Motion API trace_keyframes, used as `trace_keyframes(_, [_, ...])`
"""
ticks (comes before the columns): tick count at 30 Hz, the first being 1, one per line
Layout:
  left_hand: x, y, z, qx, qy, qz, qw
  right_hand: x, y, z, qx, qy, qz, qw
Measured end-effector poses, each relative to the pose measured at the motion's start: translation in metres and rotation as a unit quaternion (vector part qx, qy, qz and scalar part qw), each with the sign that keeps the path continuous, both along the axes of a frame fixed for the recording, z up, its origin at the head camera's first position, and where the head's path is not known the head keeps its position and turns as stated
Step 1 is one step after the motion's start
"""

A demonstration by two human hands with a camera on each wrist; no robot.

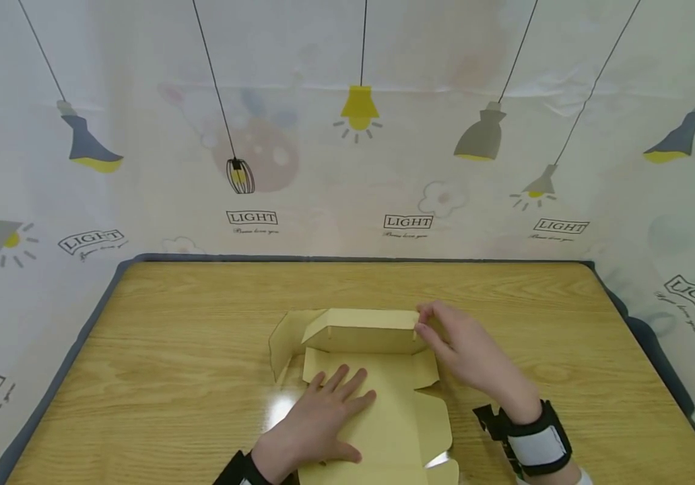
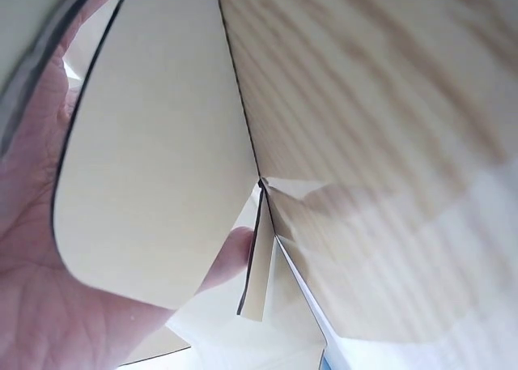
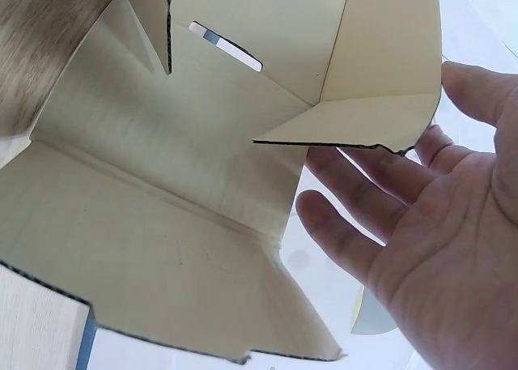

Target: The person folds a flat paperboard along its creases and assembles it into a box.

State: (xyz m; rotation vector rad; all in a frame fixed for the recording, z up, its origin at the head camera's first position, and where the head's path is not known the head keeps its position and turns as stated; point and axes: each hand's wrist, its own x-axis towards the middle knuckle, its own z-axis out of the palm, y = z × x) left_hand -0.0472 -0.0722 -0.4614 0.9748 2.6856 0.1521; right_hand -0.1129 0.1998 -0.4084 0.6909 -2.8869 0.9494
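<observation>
A flat-cut cardboard box (image 1: 392, 417), partly folded, lies on the table in the head view. Its far panel (image 1: 372, 339) stands up, with a side flap (image 1: 285, 340) sticking out at the left. My left hand (image 1: 329, 417) rests on the base with its fingers spread. In the left wrist view, a rounded flap (image 2: 154, 143) rises beside the palm and hides part of it. At the far right corner, my right hand (image 1: 469, 343) pinches the raised panel between thumb and fingers. A folded flap (image 3: 380, 54) meets those fingertips in the right wrist view, near a narrow slot.
The wooden table (image 1: 172, 350) extends on both sides of the cardboard, with a dark rim around it. Behind it hangs a pale backdrop (image 1: 323, 168) printed with lamps and the word LIGHT. Each wrist wears a black strap (image 1: 535, 438).
</observation>
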Motion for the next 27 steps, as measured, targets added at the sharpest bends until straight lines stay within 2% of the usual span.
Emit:
trace_keyframes(12, [0.000,-0.001,-0.003,0.001,0.022,-0.006,0.9997,0.003,0.003,-0.001,0.041,0.005,0.031,0.9987])
trace_keyframes(15, [-0.001,-0.003,0.001,0.014,0.018,-0.010,0.9997,0.004,0.003,0.000,0.044,0.006,0.034,0.9985])
trace_keyframes(18, [-0.003,-0.008,0.012,0.058,0.005,-0.012,0.9982,0.006,0.002,0.001,0.046,0.003,0.032,0.9984])
trace_keyframes(21, [-0.003,-0.015,0.027,0.122,-0.006,-0.010,0.9925,0.007,0.002,0.002,0.047,-0.001,0.032,0.9984])
trace_keyframes(24, [-0.002,-0.022,0.038,0.172,0.017,-0.017,0.9848,0.007,0.002,0.002,0.047,-0.002,0.033,0.9983])
trace_keyframes(27, [-0.001,-0.027,0.047,0.218,0.064,-0.033,0.9732,0.007,0.002,0.001,0.046,-0.003,0.032,0.9984])
